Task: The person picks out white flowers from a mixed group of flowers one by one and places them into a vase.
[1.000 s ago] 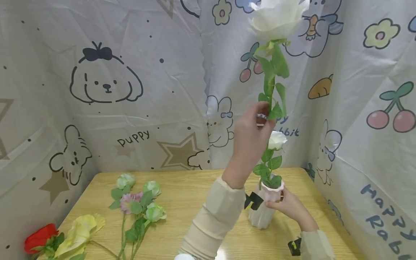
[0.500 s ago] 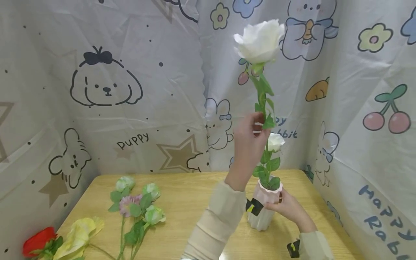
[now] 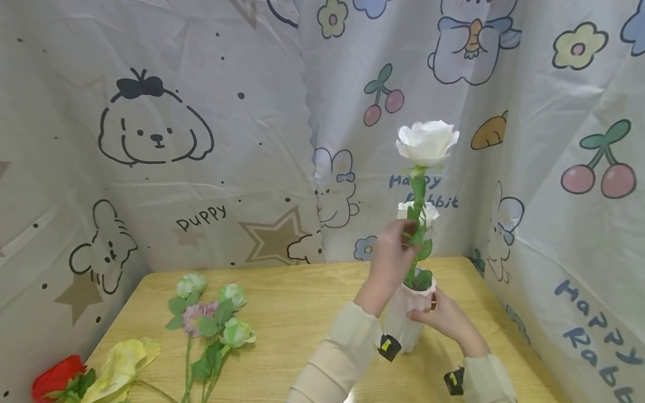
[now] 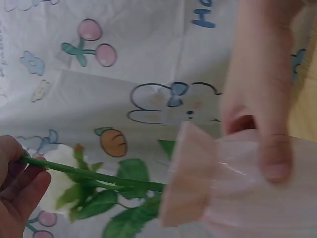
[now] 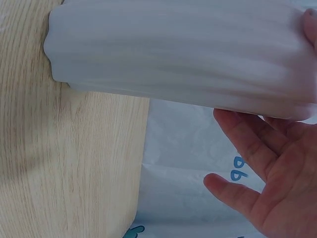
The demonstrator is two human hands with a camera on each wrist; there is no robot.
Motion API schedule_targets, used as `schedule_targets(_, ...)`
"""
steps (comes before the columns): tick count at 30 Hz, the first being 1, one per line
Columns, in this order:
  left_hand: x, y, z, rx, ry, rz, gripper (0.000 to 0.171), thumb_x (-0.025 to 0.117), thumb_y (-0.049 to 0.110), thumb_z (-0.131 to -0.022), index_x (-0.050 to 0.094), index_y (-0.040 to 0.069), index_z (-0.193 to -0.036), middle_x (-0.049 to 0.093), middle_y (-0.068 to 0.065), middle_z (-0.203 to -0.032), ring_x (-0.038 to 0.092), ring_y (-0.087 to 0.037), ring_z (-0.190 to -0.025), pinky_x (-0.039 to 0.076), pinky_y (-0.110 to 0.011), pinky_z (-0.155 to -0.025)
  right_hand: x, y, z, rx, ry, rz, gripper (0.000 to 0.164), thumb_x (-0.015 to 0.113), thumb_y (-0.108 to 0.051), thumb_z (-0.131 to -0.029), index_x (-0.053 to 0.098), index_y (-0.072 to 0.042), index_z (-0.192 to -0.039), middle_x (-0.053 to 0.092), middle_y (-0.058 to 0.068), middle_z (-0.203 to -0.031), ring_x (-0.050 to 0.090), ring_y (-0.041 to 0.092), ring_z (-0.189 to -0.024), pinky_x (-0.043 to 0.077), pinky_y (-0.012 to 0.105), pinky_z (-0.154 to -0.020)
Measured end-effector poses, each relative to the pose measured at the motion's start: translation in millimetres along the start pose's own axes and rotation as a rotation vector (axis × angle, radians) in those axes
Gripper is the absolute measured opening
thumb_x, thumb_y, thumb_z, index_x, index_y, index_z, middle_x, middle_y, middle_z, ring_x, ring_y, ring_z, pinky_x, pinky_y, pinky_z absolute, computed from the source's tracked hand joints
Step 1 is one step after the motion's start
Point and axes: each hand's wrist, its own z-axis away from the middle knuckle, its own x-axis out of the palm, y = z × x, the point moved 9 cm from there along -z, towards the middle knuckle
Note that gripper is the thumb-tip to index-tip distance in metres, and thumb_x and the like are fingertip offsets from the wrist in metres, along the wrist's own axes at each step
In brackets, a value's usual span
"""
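Note:
In the head view, my left hand (image 3: 390, 254) pinches the leafy stem of a tall white rose (image 3: 427, 143), held upright above a pale pink fluted vase (image 3: 400, 330). The green stem (image 4: 94, 173) runs from the left fingers to the vase's mouth in the left wrist view; its lower end is hidden there. A second white rose (image 3: 431, 212) stands in the vase, partly behind the left hand. My right hand (image 3: 450, 322) grips the vase just below its wavy rim, and the right wrist view has its fingertips against the vase wall (image 5: 173, 54).
On the left of the wooden table (image 3: 292, 336) lie a red rose (image 3: 57, 378), a yellow flower (image 3: 121, 366), a mauve flower (image 3: 196, 318) and several pale green roses (image 3: 238, 332). A printed cloth (image 3: 242, 140) hangs behind and around the table.
My left hand has lowered the tall white rose a long way toward the vase, its bloom dropping from the top of the view. The right hand stays on the vase.

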Motion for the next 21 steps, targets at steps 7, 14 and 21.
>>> schedule_targets(7, 14.5, -22.6, 16.9, -0.095, -0.121, -0.200, 0.030, 0.060, 0.012, -0.079, 0.056, 0.013, -0.108, 0.065, -0.002, -0.101, 0.061, -0.007, -0.083, 0.049, -0.015, -0.069, 3, -2, -1, -0.005, -0.016, -0.003, 0.091, 0.065, -0.047, -0.072, 0.018, -0.008, -0.140, 0.042, 0.023, -0.135, 0.050, 0.032, -0.111, 0.050, 0.041, -0.079)
schedule_targets(14, 14.5, -26.8, 27.6, -0.054, -0.120, -0.515, 0.019, 0.059, 0.027, -0.082, 0.062, 0.024, -0.100, 0.068, 0.010, -0.091, 0.061, -0.004, -0.079, 0.043, -0.017, -0.053, 4, -4, 0, -0.002, -0.010, -0.006, 0.091, 0.065, -0.046, -0.072, 0.020, -0.006, -0.140, 0.042, 0.024, -0.134, 0.049, 0.033, -0.112, 0.049, 0.041, -0.080)
schedule_targets(21, 15.9, -29.3, 35.1, -0.061, -0.140, -0.562, 0.019, 0.055, 0.026, -0.085, 0.062, 0.025, -0.103, 0.066, 0.012, -0.099, 0.059, -0.003, -0.076, 0.033, -0.011, -0.045, 3, 1, 3, 0.015, -0.025, -0.040, 0.089, 0.067, -0.043, -0.072, 0.021, -0.003, -0.138, 0.043, 0.025, -0.132, 0.051, 0.032, -0.109, 0.051, 0.040, -0.079)
